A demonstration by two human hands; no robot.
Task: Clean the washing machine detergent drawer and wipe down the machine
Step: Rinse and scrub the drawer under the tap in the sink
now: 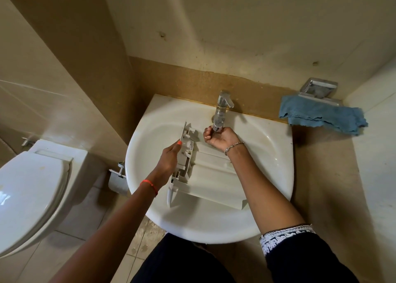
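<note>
- Head view: a white basin [150, 210] fills the middle of the scene, with the detergent drawer [211, 176] lying inside it, its front panel to the left and its long body running to the right.
- The left hand [169, 162] grips the drawer's front panel, fingers curled around its far edge, propping that end up off the bowl.
- The right hand [218, 136] is at the far side of the bowl, right under the tap spout [219, 116]; its fingers are bent close around the spout's tip, touching it. Whether they are cupped to catch water or twisting the nozzle cannot be told, and no stream shows clearly.
- A blue cloth [321, 116] hangs over the ledge at the far right, below a chrome soap dish [317, 89], well apart from both hands. A toilet [32, 188] stands at the left.
- Judged step: rinsing the drawer at the basin, early in the task; the machine itself is not in view, so the wipe-down is presumably yet to come.
- The next move likely calls for getting water running and steering the drawer's compartments beneath the spout, while the left hand holds the panel firm, since wet plastic may slip.
</note>
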